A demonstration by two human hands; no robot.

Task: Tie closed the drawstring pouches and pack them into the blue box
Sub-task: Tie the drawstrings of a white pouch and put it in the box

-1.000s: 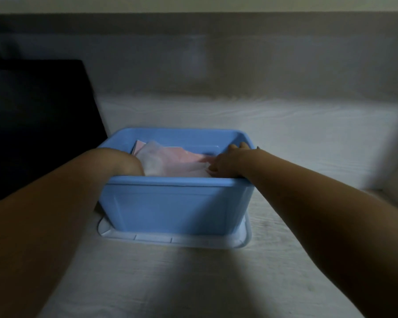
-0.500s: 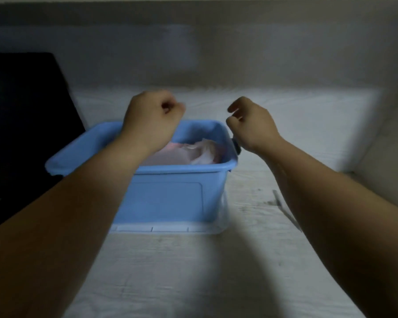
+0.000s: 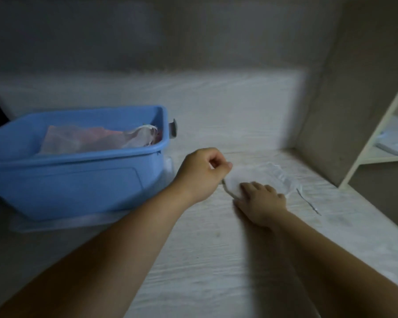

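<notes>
A person's 2 bare hands work at a sheer white pouch [image 3: 262, 174] lying flat on a pale wood-grain table [image 3: 216, 260], right of centre in the frame. The right hand [image 3: 261, 204] rests on the pouch's lower edge, its fingers [image 3: 250, 188] laid side by side on the fabric. The left hand [image 3: 201, 174] sits at the pouch's left end with fingers curled and thumb drawn against the forefinger; blur hides whether it pinches cloth, cord or nothing. A pale strand [image 3: 226, 190] trails from that end of the pouch between the 2 hands.

At middle left stands the blue box [image 3: 78, 157], well apart from the pouch on the table. Inside it lie pink and white pouches [image 3: 83, 140], heaped against the box's right wall, 1 with a gathered neck [image 3: 145, 131] near the right rim. How many pouches are in the heap cannot be told. The box stands on a clear lid [image 3: 67, 222], and a grey latch [image 3: 173, 127] sticks out from its upper right corner.

A thin dark line [image 3: 308, 201] lies on the table just right of the pouch. A pale shelf unit [image 3: 376, 143] fills the right edge of the frame.
</notes>
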